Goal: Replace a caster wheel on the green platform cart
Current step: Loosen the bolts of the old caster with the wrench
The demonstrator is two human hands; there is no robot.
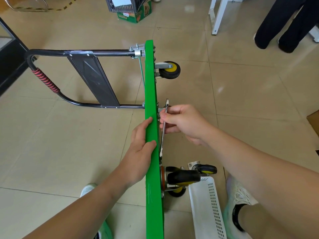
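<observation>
The green platform cart (150,83) stands on its edge, its underside facing right and its black handle (76,53) lying on the floor to the left. My left hand (140,149) grips the deck's upper edge, thumb over the top. My right hand (181,123) holds a silver wrench (164,130) against the underside, near a caster mounting plate. A black and yellow caster (169,69) sits mounted farther along the deck. Another caster (181,178) is mounted near me. A loose caster wheel (205,169) lies on the floor beside it.
A white perforated plastic basket (207,204) sits on the tiled floor by my right foot. A person in dark trousers (283,25) stands at the far right beside a white table leg (217,16). A green carton and a black crate (131,7) stand at the back.
</observation>
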